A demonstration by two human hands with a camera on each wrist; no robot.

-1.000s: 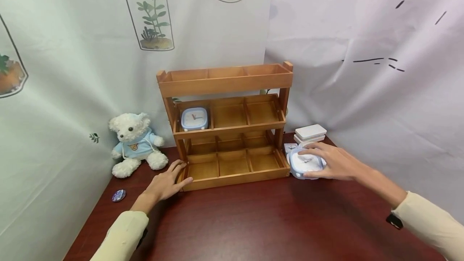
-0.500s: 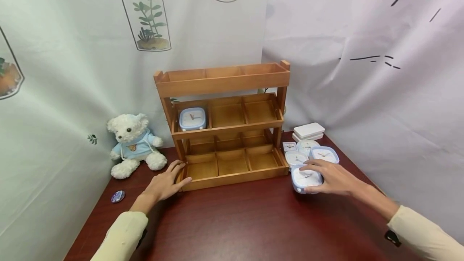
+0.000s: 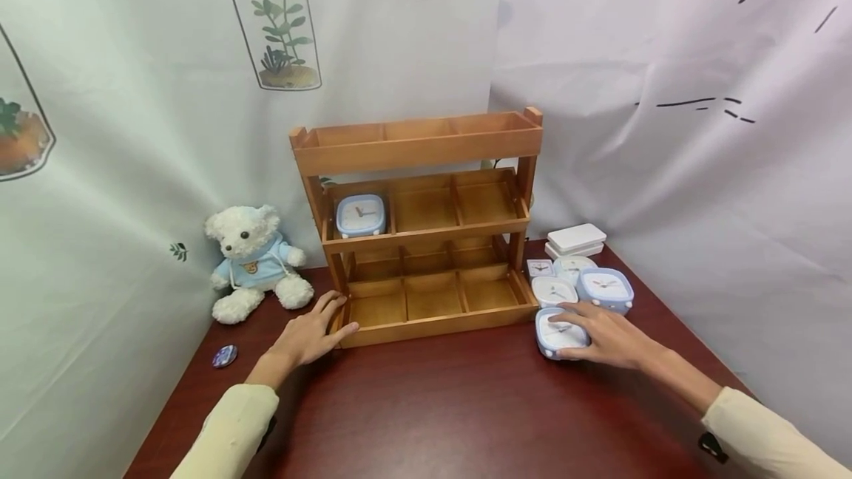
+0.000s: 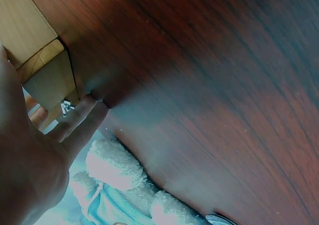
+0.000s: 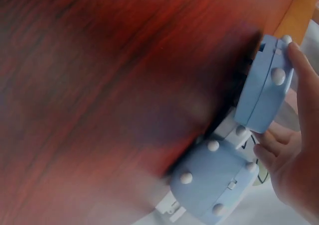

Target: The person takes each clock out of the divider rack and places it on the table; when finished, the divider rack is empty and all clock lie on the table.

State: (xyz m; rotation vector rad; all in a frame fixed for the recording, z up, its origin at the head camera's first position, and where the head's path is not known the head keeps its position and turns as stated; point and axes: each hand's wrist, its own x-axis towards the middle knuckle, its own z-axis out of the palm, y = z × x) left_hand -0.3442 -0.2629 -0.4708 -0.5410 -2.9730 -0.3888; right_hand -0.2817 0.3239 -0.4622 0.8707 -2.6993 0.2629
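My right hand [image 3: 609, 335] pinches a blue-rimmed alarm clock [image 3: 551, 335] between thumb and fingers, close to the lower right corner of the wooden shelf [image 3: 433, 327]. In the right wrist view that clock's blue side [image 5: 264, 83] shows, the thumb on one edge and the fingers on the other. Several more clocks lie behind it, among them a larger blue one [image 3: 607, 288] and a white round-cornered one [image 3: 554, 291]. At the shelf's lower left corner rests my left hand [image 3: 305, 335], fingers extended along the side and thumb at the front. Another blue alarm clock [image 3: 360, 214] sits in the middle tier's left compartment.
A white teddy bear [image 3: 256, 265] in a blue hoodie sits left of the shelf. Near it lies a small round blue-patterned object [image 3: 225, 355]. Stacked white boxes [image 3: 576, 239] stand at the back right. Fabric walls [image 3: 572, 43] border the dark red table [image 3: 426, 405].
My right hand has brought the alarm clock toward me and down from over the other clocks, which are now uncovered. My left hand has stayed at the shelf corner.
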